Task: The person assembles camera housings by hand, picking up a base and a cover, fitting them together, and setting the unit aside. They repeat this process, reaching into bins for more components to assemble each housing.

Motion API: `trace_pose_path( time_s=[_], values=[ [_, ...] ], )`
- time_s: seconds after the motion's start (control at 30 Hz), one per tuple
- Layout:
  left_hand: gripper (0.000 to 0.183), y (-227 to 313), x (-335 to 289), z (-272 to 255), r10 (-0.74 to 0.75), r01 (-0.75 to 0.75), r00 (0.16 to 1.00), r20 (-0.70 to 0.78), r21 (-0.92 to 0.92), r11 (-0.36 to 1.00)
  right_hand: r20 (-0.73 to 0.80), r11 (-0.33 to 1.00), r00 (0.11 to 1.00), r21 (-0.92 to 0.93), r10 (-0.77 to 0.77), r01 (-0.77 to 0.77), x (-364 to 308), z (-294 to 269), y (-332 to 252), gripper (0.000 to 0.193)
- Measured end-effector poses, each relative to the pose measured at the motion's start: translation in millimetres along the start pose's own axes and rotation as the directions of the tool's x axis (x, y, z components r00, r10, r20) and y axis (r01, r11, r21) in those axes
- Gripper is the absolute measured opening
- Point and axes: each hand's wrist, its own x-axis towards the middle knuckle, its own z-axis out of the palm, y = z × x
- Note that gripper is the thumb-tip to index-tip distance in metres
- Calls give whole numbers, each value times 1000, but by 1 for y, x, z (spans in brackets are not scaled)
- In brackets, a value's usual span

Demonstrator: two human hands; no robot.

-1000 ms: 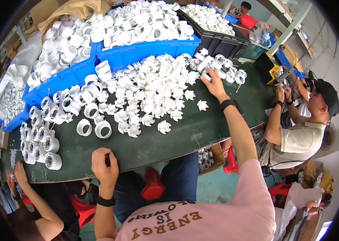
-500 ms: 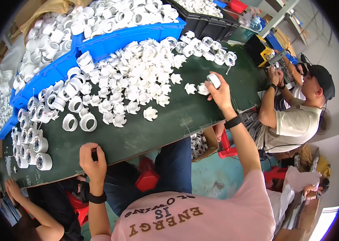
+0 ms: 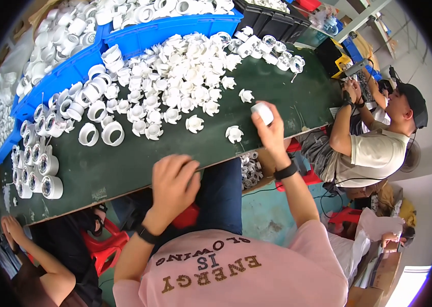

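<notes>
My right hand [image 3: 271, 134] grips a short white plastic cylinder [image 3: 262, 113] between thumb and fingers, above the dark green tabletop [image 3: 139, 169]. My left hand [image 3: 174, 184] is over the table's front edge, slightly blurred, its fingers loosely bent and apart with nothing visible in them. Left of my right hand lies one white petal-edged plastic piece [image 3: 234, 134]; another petal-edged piece [image 3: 246, 95] lies farther back. A large heap of similar white pieces [image 3: 190, 71] spreads over the middle of the table.
White rings [image 3: 112, 134] lie left of the heap. Round white units with shiny faces [image 3: 51, 187] are stacked at far left. Blue bins [image 3: 170, 31] of white parts and a black crate [image 3: 272, 21] line the back. A co-worker [image 3: 379, 138] sits at right; another person's arm [image 3: 37, 250] shows lower left.
My left hand has moved right and its fingers have loosened. My right hand, still holding the cylinder, has come nearer to me. One petal-edged piece now lies closer to the front edge.
</notes>
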Motion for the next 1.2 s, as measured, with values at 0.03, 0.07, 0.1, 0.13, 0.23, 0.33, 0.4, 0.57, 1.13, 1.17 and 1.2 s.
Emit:
trace_pose_path(
  time_s=[0.03,0.07,0.1,0.13,0.23,0.33,0.4,0.57,1.13,1.17,1.2],
  values=[
    [25,-1,1,14,17,-16,999,36,-5,1000,7,999,999,-24,-35,35,-8,8,-1,39],
    [27,-4,3,27,8,-8,1000,30,1,1000,17,996,997,-47,-70,71,-14,15,-2,41],
    [29,-5,8,36,2,-1,1000,27,-1,1000,14,967,987,-197,-161,161,-18,20,-3,42],
    [29,-4,17,42,-3,3,1000,31,-10,1000,25,907,967,-342,-252,245,-22,25,-6,44],
    [38,2,35,64,92,-95,990,106,24,995,76,877,960,-391,-270,278,-22,31,-21,45],
    [43,0,35,78,69,-75,987,145,37,996,140,875,961,-399,-238,275,-22,29,-22,44],
    [44,-1,32,78,78,-80,992,99,14,997,174,873,946,-370,-272,319,-23,26,-17,42],
    [39,-8,26,76,18,-13,999,44,-105,994,158,897,955,-330,-253,292,-20,21,-13,25],
    [14,-14,20,92,87,-96,987,-137,-60,994,202,764,921,-514,-333,389,-9,42,-24,27],
    [13,-14,20,92,89,-99,985,-146,-66,993,203,754,920,-528,-334,390,-8,41,-25,27],
    [13,-14,20,92,87,-97,985,-148,-66,993,205,754,920,-528,-334,391,-8,42,-26,27]
  ],
)
